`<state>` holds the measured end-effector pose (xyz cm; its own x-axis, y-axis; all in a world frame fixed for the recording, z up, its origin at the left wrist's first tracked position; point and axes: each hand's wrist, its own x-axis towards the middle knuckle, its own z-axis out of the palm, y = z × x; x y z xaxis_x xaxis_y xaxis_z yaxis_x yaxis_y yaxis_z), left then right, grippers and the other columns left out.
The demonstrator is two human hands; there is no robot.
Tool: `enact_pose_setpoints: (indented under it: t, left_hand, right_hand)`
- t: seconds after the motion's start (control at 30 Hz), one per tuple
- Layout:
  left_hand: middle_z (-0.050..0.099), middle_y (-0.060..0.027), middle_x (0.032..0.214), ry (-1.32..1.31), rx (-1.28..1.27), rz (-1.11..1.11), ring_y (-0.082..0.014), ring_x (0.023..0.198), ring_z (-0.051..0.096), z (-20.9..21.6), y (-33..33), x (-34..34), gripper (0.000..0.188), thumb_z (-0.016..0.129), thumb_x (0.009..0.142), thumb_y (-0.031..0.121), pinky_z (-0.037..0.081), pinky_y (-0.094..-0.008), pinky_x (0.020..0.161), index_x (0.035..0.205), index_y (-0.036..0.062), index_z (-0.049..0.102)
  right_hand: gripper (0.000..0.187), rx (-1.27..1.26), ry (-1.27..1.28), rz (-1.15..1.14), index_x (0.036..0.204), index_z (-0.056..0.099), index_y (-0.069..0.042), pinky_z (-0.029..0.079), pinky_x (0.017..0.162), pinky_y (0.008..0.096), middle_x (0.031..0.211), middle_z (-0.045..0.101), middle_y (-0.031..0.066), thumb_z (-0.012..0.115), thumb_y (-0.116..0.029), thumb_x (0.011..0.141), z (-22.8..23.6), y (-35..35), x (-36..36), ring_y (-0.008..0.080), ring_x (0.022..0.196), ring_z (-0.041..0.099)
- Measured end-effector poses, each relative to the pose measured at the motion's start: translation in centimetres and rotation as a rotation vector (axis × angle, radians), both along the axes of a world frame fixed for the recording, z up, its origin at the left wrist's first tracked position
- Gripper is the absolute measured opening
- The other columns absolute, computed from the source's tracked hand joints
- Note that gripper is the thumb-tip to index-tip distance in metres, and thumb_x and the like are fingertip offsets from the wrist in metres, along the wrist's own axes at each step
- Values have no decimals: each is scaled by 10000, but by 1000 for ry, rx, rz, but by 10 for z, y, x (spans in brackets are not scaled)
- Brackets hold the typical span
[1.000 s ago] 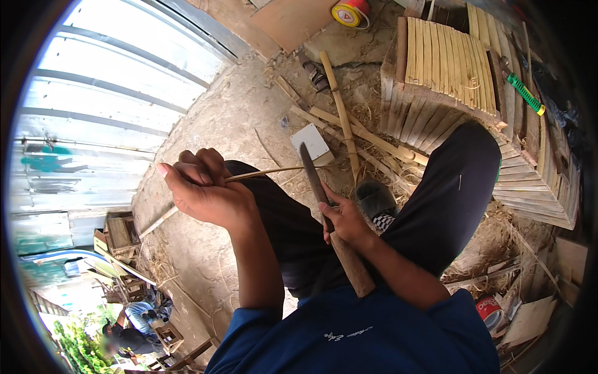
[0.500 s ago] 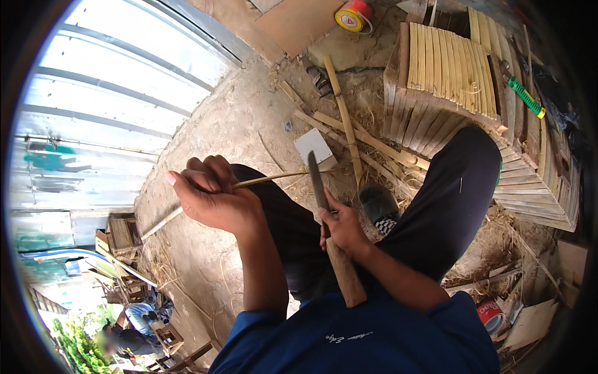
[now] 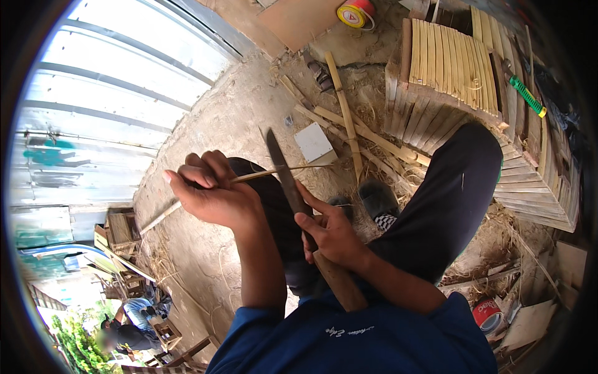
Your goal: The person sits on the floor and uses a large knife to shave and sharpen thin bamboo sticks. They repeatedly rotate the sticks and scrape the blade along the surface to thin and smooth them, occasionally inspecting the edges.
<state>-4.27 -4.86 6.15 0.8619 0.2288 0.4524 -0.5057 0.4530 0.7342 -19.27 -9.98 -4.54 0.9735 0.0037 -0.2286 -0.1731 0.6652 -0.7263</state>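
Observation:
A thin bamboo strip [image 3: 254, 176] is gripped in my left hand [image 3: 215, 190], its fingers curled and its free end pointing right across my lap. My right hand [image 3: 331, 229] is wrapped round a long knife with a dark blade [image 3: 283, 168] and a thick wooden handle [image 3: 341, 283]. The blade crosses the strip a short way right of my left hand and looks to touch it. A fine sliver stands beside the blade's tip. Part of the strip inside my left hand is hidden by the fingers.
A white box [image 3: 314, 144] and several bamboo pieces [image 3: 344, 112] lie on the dirt floor ahead. At right stands a slatted wooden structure [image 3: 445, 62] with a green-handled tool [image 3: 526, 96] on it. A red can [image 3: 489, 315] is at lower right; another person [image 3: 128, 333] sits at lower left.
The knife has moved left along the strip, toward my left hand, with its blade tilting further left. My left hand has barely moved.

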Motion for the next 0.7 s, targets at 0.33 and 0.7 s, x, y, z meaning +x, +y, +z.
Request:
enact_pose_setpoints:
  t: [0.33,0.7]
  left_hand:
    - [271,-1,562,-20,17,-174,-119,458,228,1,4,-1,585,386,1105,358,202,-277,472,571,131,305]
    - [326,-17,628,-84,55,-213,-144,601,340,5,-9,-7,541,405,1117,326,325,-312,601,628,105,332]
  right_hand:
    - [643,-100,110,-18,1620,226,-196,537,488,308,587,551,35,543,-187,1061,9,-7,-9,135,470,571]
    - [648,64,29,-14,1621,215,-181,533,483,313,593,564,45,540,-181,1061,37,-11,-16,141,471,578]
